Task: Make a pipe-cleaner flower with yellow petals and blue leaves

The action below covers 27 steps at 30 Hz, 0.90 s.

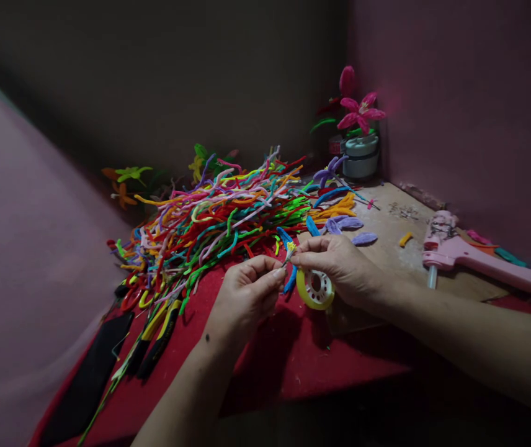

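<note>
My left hand pinches the thin stem of a small piece with a yellow tip, held above the front of the table. My right hand is closed close beside that tip, thumb and forefinger pressed together. Under its fingers hangs a roll of yellow-green tape with a white core, apparently held by that hand. Fuzzy blue petals show around the fingers; whether they join the held piece I cannot tell.
A large heap of coloured pipe cleaners lies behind my hands. Pliers and a black flat object are at left. Purple petals and a pink glue gun lie at right. A pink flower stands in a grey pot.
</note>
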{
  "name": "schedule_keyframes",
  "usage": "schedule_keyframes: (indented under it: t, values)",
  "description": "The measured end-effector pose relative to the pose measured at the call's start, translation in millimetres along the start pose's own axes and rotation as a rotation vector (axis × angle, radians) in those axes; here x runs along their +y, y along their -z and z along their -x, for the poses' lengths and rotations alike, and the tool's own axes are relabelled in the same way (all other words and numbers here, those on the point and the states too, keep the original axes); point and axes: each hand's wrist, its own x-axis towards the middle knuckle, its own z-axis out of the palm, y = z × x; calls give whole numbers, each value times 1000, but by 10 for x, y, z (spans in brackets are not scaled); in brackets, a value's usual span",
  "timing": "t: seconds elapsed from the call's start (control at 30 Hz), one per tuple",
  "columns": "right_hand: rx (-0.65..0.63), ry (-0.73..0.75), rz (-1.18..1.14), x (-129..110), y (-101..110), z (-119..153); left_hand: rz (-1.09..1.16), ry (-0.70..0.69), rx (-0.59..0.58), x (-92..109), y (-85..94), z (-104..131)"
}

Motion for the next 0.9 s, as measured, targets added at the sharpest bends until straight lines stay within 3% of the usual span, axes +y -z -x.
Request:
schedule_keyframes:
  t: [0.13,0.27,0.4,0.5,0.63,0.73,0.8,0.9]
  values:
    - [-68,-17,-129,23,-12,2,147,72,-124,21,57,-19]
    - [-220,-53,-363,43,-28,3,256,110,-250,-5,102,-60]
    - [-327,-110,-502,39,-48,-2,324,102,-311,-47,76,-92]
    - [-239,-105,-511,21,-62,-8,237,22,-233,-60,13,-84]
    - [-131,-41,-425,26,-71,-11,-137,-224,61,-91,-70,-44]
    - [-94,29,-285,54,-63,-12,-361,-369,195,-123,-100,-25]
    - [-95,62,-207,65,-53,-12,-357,-370,199,-124,-104,-17]
    - [-145,80,-196,53,-43,-4,-137,-235,86,-89,-82,-15]
